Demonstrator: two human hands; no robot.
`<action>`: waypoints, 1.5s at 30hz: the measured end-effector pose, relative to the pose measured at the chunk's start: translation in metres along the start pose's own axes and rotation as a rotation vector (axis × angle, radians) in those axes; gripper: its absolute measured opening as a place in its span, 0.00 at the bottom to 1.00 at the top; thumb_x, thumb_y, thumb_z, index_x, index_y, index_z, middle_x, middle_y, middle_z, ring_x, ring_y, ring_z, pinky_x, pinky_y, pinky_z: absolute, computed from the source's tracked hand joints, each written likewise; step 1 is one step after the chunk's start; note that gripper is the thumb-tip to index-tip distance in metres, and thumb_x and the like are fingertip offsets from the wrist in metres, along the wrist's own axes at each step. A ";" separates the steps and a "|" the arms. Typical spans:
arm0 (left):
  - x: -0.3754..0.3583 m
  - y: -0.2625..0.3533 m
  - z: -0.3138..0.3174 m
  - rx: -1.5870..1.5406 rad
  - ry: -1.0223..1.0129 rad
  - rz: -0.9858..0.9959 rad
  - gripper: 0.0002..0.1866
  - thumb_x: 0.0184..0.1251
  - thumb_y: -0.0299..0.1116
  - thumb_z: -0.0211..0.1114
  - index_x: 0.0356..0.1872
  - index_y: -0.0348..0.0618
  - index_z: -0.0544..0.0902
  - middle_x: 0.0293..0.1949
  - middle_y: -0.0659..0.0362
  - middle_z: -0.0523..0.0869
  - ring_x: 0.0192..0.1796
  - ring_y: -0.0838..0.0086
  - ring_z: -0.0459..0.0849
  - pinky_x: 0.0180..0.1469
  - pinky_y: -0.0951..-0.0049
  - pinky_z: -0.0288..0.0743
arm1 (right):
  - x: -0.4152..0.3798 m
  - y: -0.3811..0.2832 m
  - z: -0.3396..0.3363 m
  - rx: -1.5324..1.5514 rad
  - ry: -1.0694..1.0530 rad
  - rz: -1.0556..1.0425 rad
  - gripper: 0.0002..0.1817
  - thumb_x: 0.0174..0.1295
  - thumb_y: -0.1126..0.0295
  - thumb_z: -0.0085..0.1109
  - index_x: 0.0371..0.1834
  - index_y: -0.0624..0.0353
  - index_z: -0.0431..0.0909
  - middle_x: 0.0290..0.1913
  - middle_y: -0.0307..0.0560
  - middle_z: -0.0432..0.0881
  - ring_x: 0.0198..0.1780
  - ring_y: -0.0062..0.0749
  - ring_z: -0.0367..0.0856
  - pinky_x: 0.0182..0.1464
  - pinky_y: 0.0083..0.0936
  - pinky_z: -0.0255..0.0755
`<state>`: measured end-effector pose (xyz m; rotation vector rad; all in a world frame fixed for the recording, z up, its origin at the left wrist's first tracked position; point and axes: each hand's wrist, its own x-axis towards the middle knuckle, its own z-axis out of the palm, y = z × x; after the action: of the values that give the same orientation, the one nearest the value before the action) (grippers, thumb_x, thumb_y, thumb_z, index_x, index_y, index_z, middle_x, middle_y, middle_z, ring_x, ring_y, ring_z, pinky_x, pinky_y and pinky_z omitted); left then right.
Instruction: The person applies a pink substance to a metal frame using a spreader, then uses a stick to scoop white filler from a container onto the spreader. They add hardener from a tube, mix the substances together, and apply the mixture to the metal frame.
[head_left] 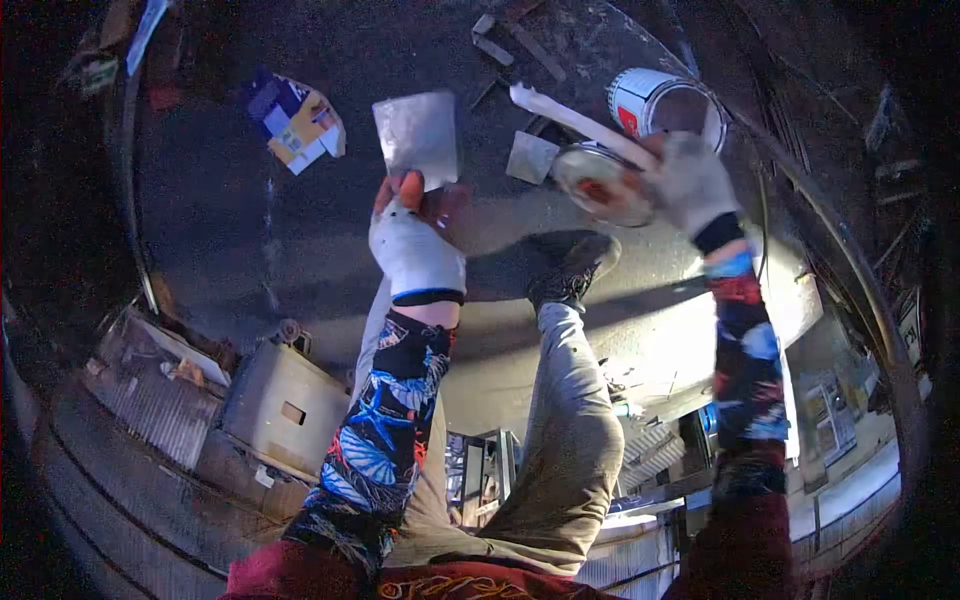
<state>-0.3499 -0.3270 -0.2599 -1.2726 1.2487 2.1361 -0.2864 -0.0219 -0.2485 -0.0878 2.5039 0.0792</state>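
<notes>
Left hand (415, 245), gloved in white with orange-red fingertips, clenched around the handle of a wide putty knife (417, 135), pale blade pointing away from the body and held just above the dark floor (250, 230). Right hand (690, 185), also gloved, gripping a round tin lid (600, 185) loaded with a smear of reddish filler; fingers wrapped over the lid's far rim, exact finger placement hard to tell under the glove. A long white stick (570, 118) lying across the top of the lid, angled from upper left down toward the right hand, touching the lid or resting on it. Just beside the lid, on its left, a smaller square scraper blade (530, 157) on the floor. Directly behind the lid and the right hand, an open paint can (665, 100), white with a red label, standing close to the lid. Between both hands and lower in view, a dark shoe (565, 262) at the end of a grey trouser leg (570, 420). Patterned blue-and-red sleeves (385, 430) on both forearms. Farther left on the floor, a crumpled colourful carton (300, 125), well apart from the putty knife. Lower left, a grey metal box (285, 405) near the floor's edge.
</notes>
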 end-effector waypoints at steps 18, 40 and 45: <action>-0.008 -0.009 0.012 0.027 0.051 -0.029 0.06 0.68 0.26 0.57 0.44 0.43 0.76 0.41 0.55 0.84 0.39 0.59 0.86 0.40 0.59 0.84 | 0.066 -0.117 0.101 0.670 0.228 0.549 0.21 0.58 0.46 0.60 0.45 0.50 0.81 0.38 0.52 0.85 0.44 0.48 0.85 0.46 0.43 0.78; -0.026 -0.020 0.036 0.342 -0.173 -0.075 0.14 0.68 0.24 0.58 0.54 0.36 0.75 0.43 0.53 0.85 0.40 0.64 0.87 0.37 0.64 0.86 | -0.027 0.077 0.025 0.211 -0.131 0.799 0.21 0.61 0.50 0.59 0.50 0.50 0.82 0.48 0.57 0.85 0.49 0.53 0.85 0.52 0.46 0.78; -0.028 -0.019 0.039 0.351 -0.154 -0.118 0.10 0.70 0.26 0.56 0.50 0.37 0.77 0.40 0.54 0.85 0.37 0.65 0.85 0.36 0.66 0.83 | -0.011 0.065 0.020 0.070 -0.173 0.737 0.18 0.67 0.57 0.50 0.50 0.56 0.81 0.49 0.58 0.85 0.50 0.52 0.85 0.51 0.47 0.79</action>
<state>-0.3422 -0.2805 -0.2380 -0.9876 1.3697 1.7960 -0.2713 0.0449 -0.2558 0.8337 2.2370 0.2851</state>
